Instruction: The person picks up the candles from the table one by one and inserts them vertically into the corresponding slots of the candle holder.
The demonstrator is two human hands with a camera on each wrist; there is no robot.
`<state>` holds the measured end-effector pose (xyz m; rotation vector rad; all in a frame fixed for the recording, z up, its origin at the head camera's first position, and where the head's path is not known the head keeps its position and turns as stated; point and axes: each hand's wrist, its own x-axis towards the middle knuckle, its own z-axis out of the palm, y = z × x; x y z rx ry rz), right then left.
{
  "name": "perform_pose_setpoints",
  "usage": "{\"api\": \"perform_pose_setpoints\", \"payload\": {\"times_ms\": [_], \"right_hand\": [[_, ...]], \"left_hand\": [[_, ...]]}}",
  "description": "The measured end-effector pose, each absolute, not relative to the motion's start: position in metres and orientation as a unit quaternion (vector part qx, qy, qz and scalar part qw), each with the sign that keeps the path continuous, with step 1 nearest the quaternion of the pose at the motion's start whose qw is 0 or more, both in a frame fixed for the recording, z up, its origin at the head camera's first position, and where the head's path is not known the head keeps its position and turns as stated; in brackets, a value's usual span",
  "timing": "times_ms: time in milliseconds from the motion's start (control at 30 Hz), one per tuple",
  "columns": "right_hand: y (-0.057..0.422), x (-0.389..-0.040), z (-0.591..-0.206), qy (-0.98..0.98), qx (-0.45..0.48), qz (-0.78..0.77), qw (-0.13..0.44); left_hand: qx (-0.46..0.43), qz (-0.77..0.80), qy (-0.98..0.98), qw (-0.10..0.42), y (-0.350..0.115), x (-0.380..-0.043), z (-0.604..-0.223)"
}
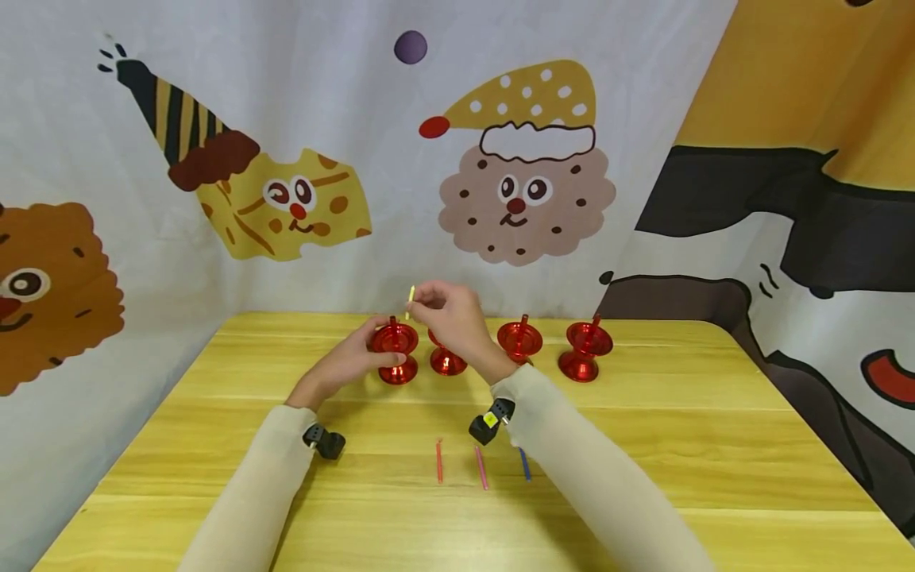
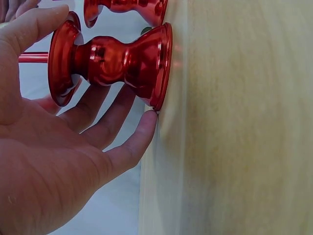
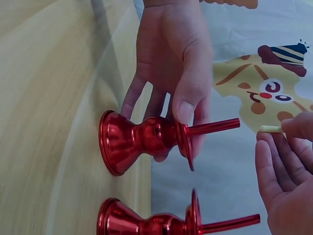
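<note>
My left hand (image 1: 341,367) grips the leftmost red metallic candle holder (image 1: 397,372), thumb at its upper dish and fingers behind its waist. The holder (image 2: 110,58) stands upright on the table, a thin red tube (image 3: 212,127) rising from its dish. Above and just right of that dish, my right hand (image 1: 457,316) pinches a slim yellow candle (image 1: 411,302) between thumb and forefinger. The candle's pale lower end (image 3: 270,129) points toward the tube, with a gap between them. A second red candle holder (image 1: 448,362) is partly hidden behind my right hand.
Two more red holders stand to the right, one (image 1: 519,340) partly behind my right wrist and another (image 1: 588,342) farther out. Nearer me lie a red candle (image 1: 439,462), a pink candle (image 1: 482,469) and a blue candle (image 1: 525,465). A printed cloth (image 1: 400,199) hangs behind the table.
</note>
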<state>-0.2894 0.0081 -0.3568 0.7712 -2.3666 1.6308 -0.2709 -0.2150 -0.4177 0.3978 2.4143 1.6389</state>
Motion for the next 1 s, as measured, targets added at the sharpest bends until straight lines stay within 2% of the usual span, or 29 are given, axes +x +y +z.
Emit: {"api": "perform_pose_setpoints", "payload": {"times_ms": [633, 1000], "right_hand": [[-0.016, -0.296, -0.369, -0.800, 0.281, 0.516, 0.122], [-0.021, -0.295, -0.373, -0.828, 0.316, 0.436, 0.155]], "left_hand": [[0.154, 0.560, 0.809, 0.095, -0.215, -0.271, -0.420], [0.156, 0.555, 0.811, 0.099, -0.216, -0.271, -0.420]]}}
